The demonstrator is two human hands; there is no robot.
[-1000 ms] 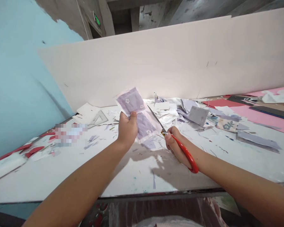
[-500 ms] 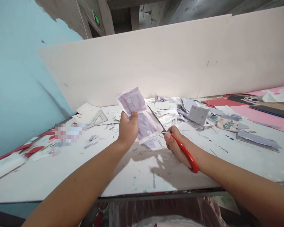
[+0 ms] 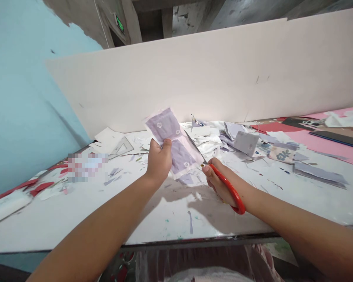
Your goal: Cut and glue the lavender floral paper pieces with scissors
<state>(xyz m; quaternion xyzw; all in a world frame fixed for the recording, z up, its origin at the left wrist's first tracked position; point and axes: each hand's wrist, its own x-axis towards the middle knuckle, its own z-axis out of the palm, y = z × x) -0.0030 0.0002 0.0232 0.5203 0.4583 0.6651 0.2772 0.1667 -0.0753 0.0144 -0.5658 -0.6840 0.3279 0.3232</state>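
Note:
My left hand [image 3: 159,158] grips a purple, white-bordered piece [image 3: 179,150] with small white flower prints, thumb on its front. It is held up above the table, tilted; whether it is paper or cloth I cannot tell. My right hand [image 3: 219,180] is closed round red-handled scissors [image 3: 231,192]. Their blades point up and left along the piece's right edge, touching or very near it. Part of the scissors' handle is hidden by my fingers.
White and purple scraps [image 3: 207,141] lie heaped behind my hands on the white table [image 3: 106,219]. A triangular ruler [image 3: 123,147] is at left. Pink sheets [image 3: 326,145] and a dark flat object [image 3: 338,140] lie at right. A white panel [image 3: 194,78] stands along the back.
My right hand and the scissors have shifted very slightly to the left. The purple piece stays in my left hand in nearly the same place.

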